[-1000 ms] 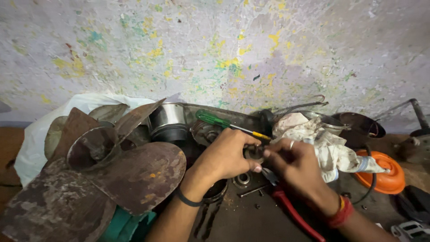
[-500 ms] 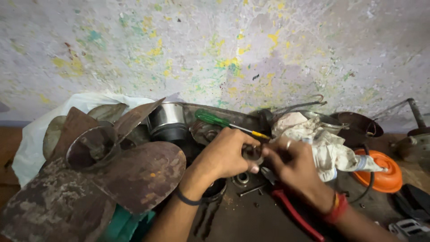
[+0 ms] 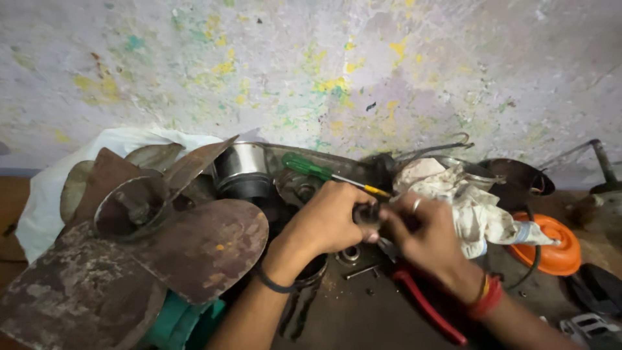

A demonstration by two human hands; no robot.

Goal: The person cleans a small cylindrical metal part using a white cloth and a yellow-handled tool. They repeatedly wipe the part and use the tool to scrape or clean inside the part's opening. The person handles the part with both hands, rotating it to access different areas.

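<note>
My left hand [image 3: 329, 220] and my right hand [image 3: 424, 233] meet over the dark workbench, both pinching a small dark metal part [image 3: 364, 212] between the fingertips. The right hand wears a ring and red and yellow wrist threads; the left wrist has a dark band. A green-handled screwdriver [image 3: 311, 169] with a yellow collar lies just behind the hands. Red-handled pliers [image 3: 424, 306] rest under the right forearm. A small ring-shaped nut [image 3: 350, 254] and a bolt [image 3: 359, 272] lie on the bench below the hands.
A rusty fan blade assembly [image 3: 162, 240] fills the left side, over a white bag [image 3: 45, 188]. A shiny metal cylinder [image 3: 241, 167] stands behind it. A dirty white rag [image 3: 476, 207] and an orange round cover [image 3: 551, 243] lie right. The paint-flecked wall [image 3: 324, 65] closes the back.
Both hands stay together on the small part, shifting very slightly; the fingers of the right hand have turned a little around it.
</note>
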